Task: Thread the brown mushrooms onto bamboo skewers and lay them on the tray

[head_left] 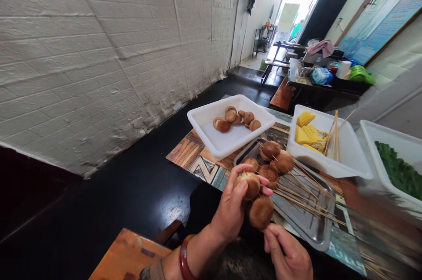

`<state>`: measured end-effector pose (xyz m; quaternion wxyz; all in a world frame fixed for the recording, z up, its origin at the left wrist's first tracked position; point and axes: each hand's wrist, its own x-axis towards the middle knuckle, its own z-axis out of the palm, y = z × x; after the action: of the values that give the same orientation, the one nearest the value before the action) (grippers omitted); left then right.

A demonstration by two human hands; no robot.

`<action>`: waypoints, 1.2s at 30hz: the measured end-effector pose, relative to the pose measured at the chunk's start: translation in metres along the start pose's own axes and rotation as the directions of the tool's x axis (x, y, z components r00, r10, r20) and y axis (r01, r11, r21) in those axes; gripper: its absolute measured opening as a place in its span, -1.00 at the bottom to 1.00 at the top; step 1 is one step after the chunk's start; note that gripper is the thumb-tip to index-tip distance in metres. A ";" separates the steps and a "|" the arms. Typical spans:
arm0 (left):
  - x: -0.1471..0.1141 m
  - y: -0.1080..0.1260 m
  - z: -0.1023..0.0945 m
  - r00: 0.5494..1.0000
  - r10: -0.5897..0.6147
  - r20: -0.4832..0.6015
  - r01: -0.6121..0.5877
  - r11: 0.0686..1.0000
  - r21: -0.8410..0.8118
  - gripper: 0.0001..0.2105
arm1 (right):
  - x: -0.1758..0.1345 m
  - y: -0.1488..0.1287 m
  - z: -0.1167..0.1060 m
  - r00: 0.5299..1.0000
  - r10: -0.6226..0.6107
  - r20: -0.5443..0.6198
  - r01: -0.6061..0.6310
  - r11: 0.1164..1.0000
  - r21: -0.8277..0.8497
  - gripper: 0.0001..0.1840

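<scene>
My left hand point(232, 205) is closed around a brown mushroom cap point(249, 185), thumb on its near side and fingers behind. A second mushroom cap point(261, 212) sits just below, in line with the first. My right hand point(288, 251) is pinched at the lower edge of that second cap, where the two caps appear to share one skewer; the stick itself is mostly hidden by fingers and caps. Just beyond my hands, a metal tray point(321, 231) holds several skewered mushrooms point(282, 162), their thin wooden sticks point(306, 201) pointing right.
A white bin point(211, 141) with loose mushrooms point(231, 116) stands behind the tray. To its right are a white bin point(354, 168) with corn point(310, 132) and sticks, and another with green leaves point(400, 170). An orange-brown wooden seat point(123, 256) is at lower left.
</scene>
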<state>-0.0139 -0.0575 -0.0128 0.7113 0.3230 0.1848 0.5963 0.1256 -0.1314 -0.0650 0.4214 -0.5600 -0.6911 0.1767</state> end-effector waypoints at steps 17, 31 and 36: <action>0.003 -0.004 -0.001 0.999 -0.018 -0.038 0.020 0.999 0.037 -0.74 | 0.002 -0.003 0.006 0.999 0.038 -0.011 -0.038 0.999 0.002 -0.59; 0.002 -0.002 -0.002 0.997 -0.034 -0.074 0.038 0.998 0.057 -0.74 | 0.004 -0.007 0.007 0.999 0.043 0.006 -0.043 0.998 0.034 -0.60; 0.001 -0.002 -0.001 0.997 -0.022 -0.074 0.027 0.997 0.073 -0.74 | 0.002 -0.008 0.009 0.995 0.099 0.021 -0.100 0.994 0.040 -0.58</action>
<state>-0.0128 -0.0568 -0.0152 0.6990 0.3249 0.2365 0.5916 0.1137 -0.1297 -0.0639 0.4171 -0.5832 -0.6624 0.2170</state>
